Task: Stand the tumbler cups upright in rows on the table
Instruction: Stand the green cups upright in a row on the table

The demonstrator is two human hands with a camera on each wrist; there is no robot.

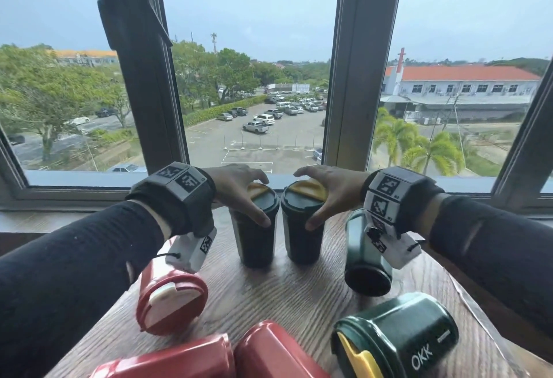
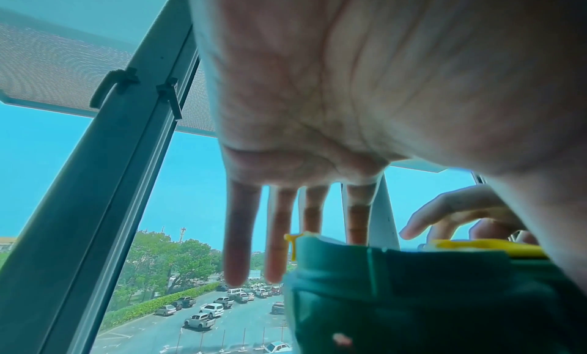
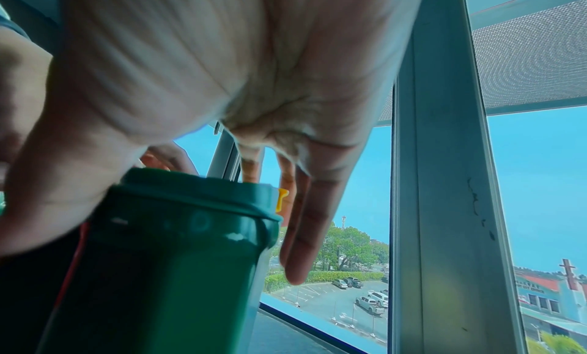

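Note:
Two dark green tumblers with yellow-flapped lids stand upright side by side at the table's far edge by the window: the left tumbler (image 1: 257, 246) (image 2: 413, 296) and the right tumbler (image 1: 303, 243) (image 3: 174, 259). My left hand (image 1: 257, 202) lies over the left lid, thumb against the near side, fingers (image 2: 241, 234) straight and spread past the rim. My right hand (image 1: 305, 198) hovers over the right lid in the same way, thumb on the cup's near side, its fingers (image 3: 305, 234) straight and off the rim.
On the wooden table (image 1: 269, 294) lie several tumblers on their sides: a green one (image 1: 366, 258) at right, a green one marked OKK (image 1: 401, 338) front right, a red one with a white lid flap (image 1: 172, 302), and red ones (image 1: 275, 350) at the front. The window sill runs just behind the upright cups.

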